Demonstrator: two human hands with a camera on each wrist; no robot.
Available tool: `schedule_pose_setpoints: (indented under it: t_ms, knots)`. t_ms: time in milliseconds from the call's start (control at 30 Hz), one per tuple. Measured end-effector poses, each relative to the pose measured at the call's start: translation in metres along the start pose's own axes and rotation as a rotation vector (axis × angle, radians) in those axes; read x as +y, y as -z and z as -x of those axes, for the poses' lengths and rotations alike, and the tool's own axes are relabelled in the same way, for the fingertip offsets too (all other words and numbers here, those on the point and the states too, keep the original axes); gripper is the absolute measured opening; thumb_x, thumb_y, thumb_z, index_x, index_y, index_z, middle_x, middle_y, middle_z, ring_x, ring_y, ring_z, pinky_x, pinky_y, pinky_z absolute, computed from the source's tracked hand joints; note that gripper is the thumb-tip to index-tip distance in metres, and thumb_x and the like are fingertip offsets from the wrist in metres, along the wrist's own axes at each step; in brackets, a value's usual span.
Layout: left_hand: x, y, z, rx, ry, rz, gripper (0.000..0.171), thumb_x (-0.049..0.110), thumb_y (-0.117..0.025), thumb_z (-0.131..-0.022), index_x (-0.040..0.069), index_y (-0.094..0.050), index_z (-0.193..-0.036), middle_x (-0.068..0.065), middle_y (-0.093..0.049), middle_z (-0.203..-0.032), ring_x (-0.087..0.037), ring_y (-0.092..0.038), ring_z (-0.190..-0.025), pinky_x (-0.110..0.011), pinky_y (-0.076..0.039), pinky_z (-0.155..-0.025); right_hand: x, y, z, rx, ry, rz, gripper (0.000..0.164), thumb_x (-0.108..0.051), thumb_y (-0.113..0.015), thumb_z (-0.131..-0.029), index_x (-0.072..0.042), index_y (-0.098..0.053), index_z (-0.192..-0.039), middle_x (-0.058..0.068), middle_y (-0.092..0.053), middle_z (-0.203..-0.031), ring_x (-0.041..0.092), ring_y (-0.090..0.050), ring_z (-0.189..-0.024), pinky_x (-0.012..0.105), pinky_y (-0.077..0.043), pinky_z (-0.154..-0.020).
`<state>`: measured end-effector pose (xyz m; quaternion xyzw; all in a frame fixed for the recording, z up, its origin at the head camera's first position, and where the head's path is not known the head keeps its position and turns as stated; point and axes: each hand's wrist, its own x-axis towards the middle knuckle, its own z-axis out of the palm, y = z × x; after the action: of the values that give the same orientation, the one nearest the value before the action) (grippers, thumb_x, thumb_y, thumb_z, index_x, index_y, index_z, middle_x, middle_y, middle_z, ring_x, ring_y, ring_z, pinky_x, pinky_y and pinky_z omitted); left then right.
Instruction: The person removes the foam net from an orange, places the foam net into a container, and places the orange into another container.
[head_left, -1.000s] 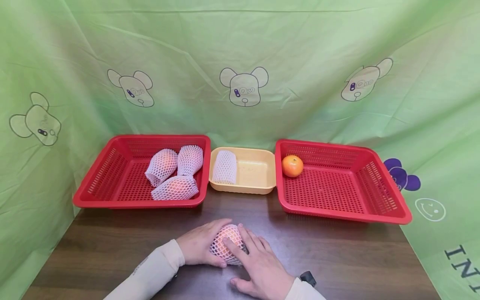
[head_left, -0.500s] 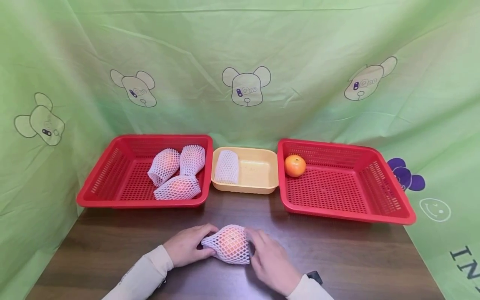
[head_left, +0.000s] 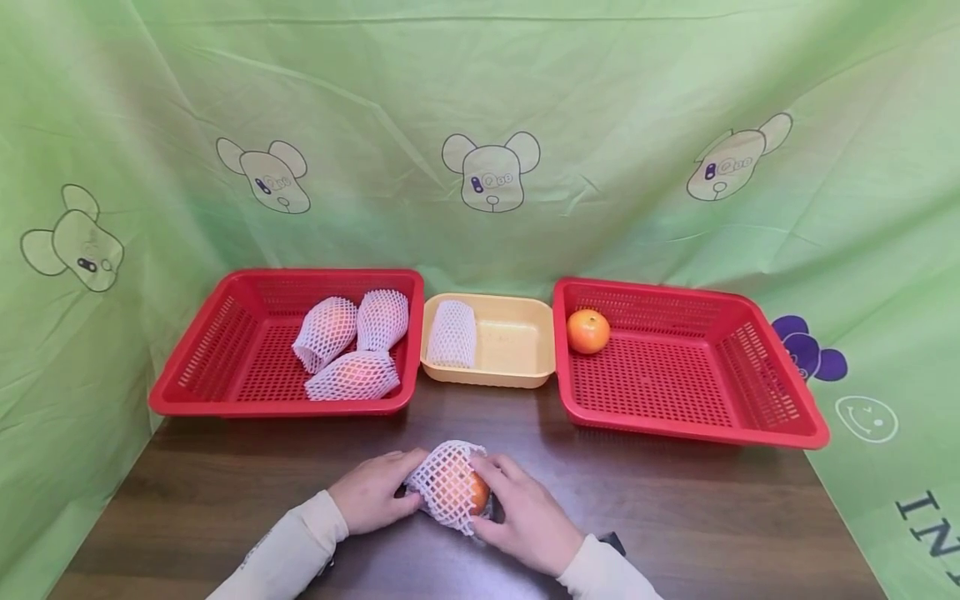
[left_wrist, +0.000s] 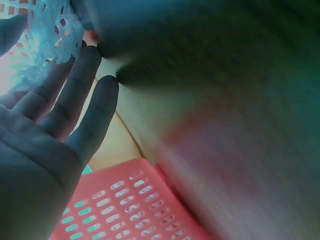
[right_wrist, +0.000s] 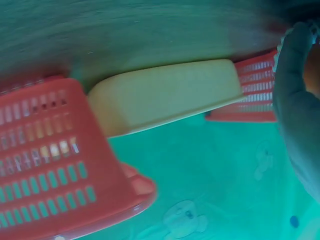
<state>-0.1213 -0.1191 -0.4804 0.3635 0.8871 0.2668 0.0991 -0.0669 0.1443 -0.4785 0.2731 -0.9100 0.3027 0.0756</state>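
Observation:
In the head view an orange [head_left: 478, 493] sits partly inside a white foam net sleeve [head_left: 446, 483] on the table. Bare orange skin shows at the sleeve's right end. My left hand [head_left: 375, 493] pinches the sleeve's gathered left end. At the other end my right hand [head_left: 528, 518] grips the opening's edge, forefinger above and thumb below. The left wrist view shows bunched netting [left_wrist: 50, 47] between thumb and fingers, with the outer fingers fairly straight. A digit of the right hand [right_wrist: 295, 100] lies along the fruit in the right wrist view.
A red basket [head_left: 195, 406] at back left holds three oranges in foam nets. Between the baskets a yellow tray [head_left: 517, 379] contains a white foam net sleeve [head_left: 452, 335]. The right red basket [head_left: 697, 429] holds one bare orange [head_left: 588, 332]. Green cloth [head_left: 487, 83] hangs behind.
The orange was fully covered by net; now its right side is bare, with the sleeve's edge pulled back. My right hand shifted left, from the fruit's side to the opening. The left hand moved to the gathered end.

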Motion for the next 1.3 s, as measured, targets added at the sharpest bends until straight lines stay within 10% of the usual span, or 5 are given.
schedule_pose_setpoints:
  t_ms: [233,467,800,1000,1300]
  knots:
    - [0.001,0.001,0.002,-0.061,-0.012,0.092,0.066,0.027,-0.076,-0.086,0.012,-0.05,-0.145,-0.002,-0.059,-0.137,-0.019,-0.054,-0.127,-0.041,-0.042,-0.106,-0.005,-0.009,-0.012,-0.085,-0.04,0.066,0.063,-0.033,-0.084,-0.067,-0.008,-0.059,-0.119,0.005,-0.059,-0.115,0.021,-0.061,-0.101,0.037,-0.052,-0.089]
    - [0.001,0.007,-0.001,0.037,-0.064,0.181,0.037,0.012,-0.072,-0.091,0.015,-0.06,-0.126,0.006,-0.066,-0.113,-0.008,-0.061,-0.101,-0.034,-0.05,-0.09,-0.002,-0.005,-0.008,-0.089,-0.092,-0.001,0.066,-0.03,-0.083,-0.066,-0.008,-0.057,-0.122,0.0,-0.061,-0.11,0.018,-0.061,-0.099,0.04,-0.05,-0.09]
    - [0.013,0.068,-0.012,0.138,-0.053,0.229,0.02,0.015,-0.074,-0.091,0.019,-0.06,-0.105,0.012,-0.059,-0.088,-0.009,-0.057,-0.082,-0.031,-0.05,-0.075,0.009,0.018,0.015,-0.063,-0.257,-0.074,0.081,-0.034,-0.086,-0.076,-0.005,-0.049,-0.142,0.004,-0.058,-0.128,0.017,-0.06,-0.106,0.043,-0.051,-0.091]
    - [0.028,0.112,-0.04,0.139,-0.081,0.05,0.01,0.017,-0.07,-0.091,0.019,-0.066,-0.1,0.011,-0.058,-0.091,-0.011,-0.055,-0.084,-0.034,-0.049,-0.079,0.012,0.025,0.025,-0.052,-0.269,-0.038,0.08,-0.033,-0.086,-0.075,-0.005,-0.05,-0.141,0.0,-0.058,-0.122,0.016,-0.061,-0.098,0.041,-0.053,-0.085]
    - [0.04,0.161,-0.115,0.039,0.023,0.069,0.034,0.009,-0.069,-0.095,0.0,-0.063,-0.127,-0.013,-0.066,-0.111,-0.028,-0.061,-0.101,-0.045,-0.051,-0.092,0.011,0.024,0.027,-0.073,-0.255,-0.03,0.081,-0.036,-0.086,-0.076,-0.003,-0.05,-0.14,0.002,-0.059,-0.124,0.018,-0.061,-0.104,0.044,-0.052,-0.089]
